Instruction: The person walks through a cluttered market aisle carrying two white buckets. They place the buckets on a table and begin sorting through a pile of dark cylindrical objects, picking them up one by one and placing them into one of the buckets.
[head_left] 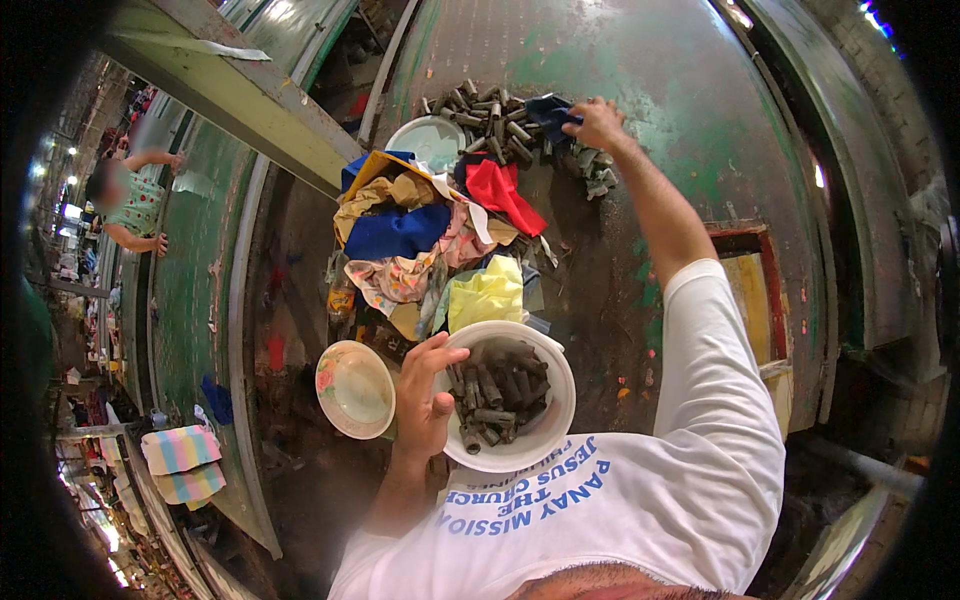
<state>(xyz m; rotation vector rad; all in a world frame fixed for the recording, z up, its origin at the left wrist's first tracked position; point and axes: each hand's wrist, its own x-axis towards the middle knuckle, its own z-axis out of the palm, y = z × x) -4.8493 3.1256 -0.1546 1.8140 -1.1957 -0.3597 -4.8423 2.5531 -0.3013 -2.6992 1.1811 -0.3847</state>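
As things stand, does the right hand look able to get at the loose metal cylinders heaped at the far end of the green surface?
Probably yes. The right hand is stretched out and already at the edge of the heap of metal cylinders, resting on a dark blue cloth beside them. Nothing lies between.

Left hand (425,400) close to chest, forearm bent upward, fingers curled, thumb hooked forward in grip. Right arm stretched far ahead, elbow nearly straight, right hand (598,122) palm down, fingers closed, pinching.
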